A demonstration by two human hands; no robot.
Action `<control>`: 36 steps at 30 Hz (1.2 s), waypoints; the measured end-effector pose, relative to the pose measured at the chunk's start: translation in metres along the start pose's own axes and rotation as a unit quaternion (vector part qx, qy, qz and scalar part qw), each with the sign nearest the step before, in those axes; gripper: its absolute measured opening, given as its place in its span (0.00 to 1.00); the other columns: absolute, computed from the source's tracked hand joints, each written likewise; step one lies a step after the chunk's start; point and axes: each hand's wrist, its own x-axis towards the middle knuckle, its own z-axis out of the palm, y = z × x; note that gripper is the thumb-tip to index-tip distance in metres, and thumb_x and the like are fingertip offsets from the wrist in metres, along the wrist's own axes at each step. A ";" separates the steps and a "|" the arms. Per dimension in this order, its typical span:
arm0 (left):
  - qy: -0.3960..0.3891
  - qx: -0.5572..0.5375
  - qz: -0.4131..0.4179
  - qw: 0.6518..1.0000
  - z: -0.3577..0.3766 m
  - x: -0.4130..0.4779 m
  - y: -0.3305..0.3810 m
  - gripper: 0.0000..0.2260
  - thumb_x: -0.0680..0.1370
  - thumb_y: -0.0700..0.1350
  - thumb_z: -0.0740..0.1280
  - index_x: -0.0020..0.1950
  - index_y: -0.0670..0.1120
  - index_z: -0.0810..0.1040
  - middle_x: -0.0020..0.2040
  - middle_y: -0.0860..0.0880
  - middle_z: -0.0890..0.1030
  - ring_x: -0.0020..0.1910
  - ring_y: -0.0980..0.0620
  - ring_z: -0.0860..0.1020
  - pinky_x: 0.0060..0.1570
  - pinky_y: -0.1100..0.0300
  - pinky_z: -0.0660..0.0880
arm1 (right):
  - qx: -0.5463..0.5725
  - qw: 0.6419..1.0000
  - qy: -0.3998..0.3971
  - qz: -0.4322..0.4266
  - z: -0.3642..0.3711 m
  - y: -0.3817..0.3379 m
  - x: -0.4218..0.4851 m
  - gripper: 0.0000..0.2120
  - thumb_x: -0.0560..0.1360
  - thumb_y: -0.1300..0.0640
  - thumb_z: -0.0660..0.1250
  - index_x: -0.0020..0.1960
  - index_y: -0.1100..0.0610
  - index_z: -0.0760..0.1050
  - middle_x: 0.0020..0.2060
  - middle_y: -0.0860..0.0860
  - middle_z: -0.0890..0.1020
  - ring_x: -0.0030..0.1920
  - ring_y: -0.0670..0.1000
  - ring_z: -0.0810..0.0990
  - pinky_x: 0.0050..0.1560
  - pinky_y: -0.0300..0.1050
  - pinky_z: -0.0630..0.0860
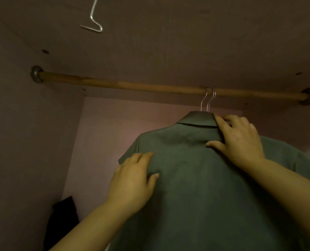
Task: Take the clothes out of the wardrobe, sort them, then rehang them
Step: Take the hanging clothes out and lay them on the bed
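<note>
- The wardrobe (23, 142) fills the frame, with plain matte panels in dull pinkish brown. Inside it a green shirt (204, 187) hangs right of centre, its back toward me.
- Two thin wire hooks (207, 101) rise from the shirt's collar and loop over the round wooden rail (123, 85), which crosses the upper middle between two metal end cups.
- My left hand (132, 180) lies flat on the shirt's left shoulder, fingers loose and gripping nothing.
- My right hand (241, 138) is spread over the collar's right end, thumb out across the smooth cloth, pressing rather than pinching.
- A bent wire hanger end (94, 19) dangles at the upper left.
- A dark garment (63, 220) slumps in the lower left corner.
- The shirt hides the wardrobe's lower right.
</note>
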 end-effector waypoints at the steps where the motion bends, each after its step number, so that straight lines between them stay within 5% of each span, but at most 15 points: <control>1: 0.008 0.006 0.002 1.000 -0.001 0.005 0.003 0.26 0.78 0.55 0.61 0.74 0.52 0.59 0.70 0.52 0.65 0.68 0.52 0.66 0.67 0.58 0.63 | 0.010 1.000 0.019 -0.007 0.003 0.003 0.001 0.38 0.60 0.44 0.78 0.63 0.62 0.74 0.49 0.63 0.78 0.45 0.65 0.76 0.42 0.54 0.74; 8: 0.110 0.052 0.001 0.993 -0.015 0.041 0.010 0.28 0.77 0.54 0.63 0.75 0.51 0.58 0.71 0.49 0.64 0.70 0.49 0.62 0.68 0.56 0.59 | 0.080 0.989 0.115 -0.053 0.010 -0.007 0.021 0.38 0.63 0.42 0.74 0.63 0.65 0.73 0.50 0.64 0.79 0.45 0.65 0.77 0.45 0.55 0.75; 22: 0.142 0.220 -0.103 0.960 -0.074 -0.007 -0.050 0.38 0.74 0.63 0.62 0.77 0.56 0.44 0.74 0.49 0.59 0.73 0.49 0.56 0.73 0.49 0.49 | 0.274 0.932 0.194 -0.135 0.017 -0.135 0.018 0.38 0.69 0.35 0.60 0.67 0.63 0.70 0.54 0.60 0.78 0.47 0.61 0.74 0.47 0.51 0.73; 27: 0.101 0.276 -0.162 0.942 -0.098 -0.087 -0.065 0.38 0.71 0.64 0.64 0.76 0.59 0.50 0.59 0.48 0.73 0.59 0.48 0.69 0.61 0.55 0.60 | 0.389 0.894 0.155 -0.160 0.023 -0.204 -0.040 0.37 0.69 0.34 0.59 0.66 0.62 0.72 0.53 0.58 0.80 0.47 0.57 0.75 0.46 0.48 0.74; 32: 0.072 0.367 -0.201 0.905 -0.124 -0.186 -0.067 0.35 0.67 0.67 0.62 0.72 0.55 0.65 0.46 0.49 0.77 0.45 0.47 0.74 0.46 0.57 0.63 | 0.509 0.835 0.102 -0.183 0.014 -0.270 -0.107 0.37 0.69 0.34 0.59 0.65 0.61 0.73 0.50 0.57 0.79 0.45 0.55 0.75 0.42 0.47 0.76; 36: 0.068 0.449 -0.244 0.857 -0.151 -0.260 -0.045 0.34 0.67 0.67 0.58 0.71 0.54 0.65 0.43 0.51 0.77 0.41 0.49 0.75 0.43 0.58 0.64 | 0.592 0.772 0.103 -0.207 -0.009 -0.319 -0.154 0.35 0.69 0.36 0.61 0.64 0.62 0.74 0.50 0.57 0.78 0.46 0.52 0.72 0.44 0.45 0.76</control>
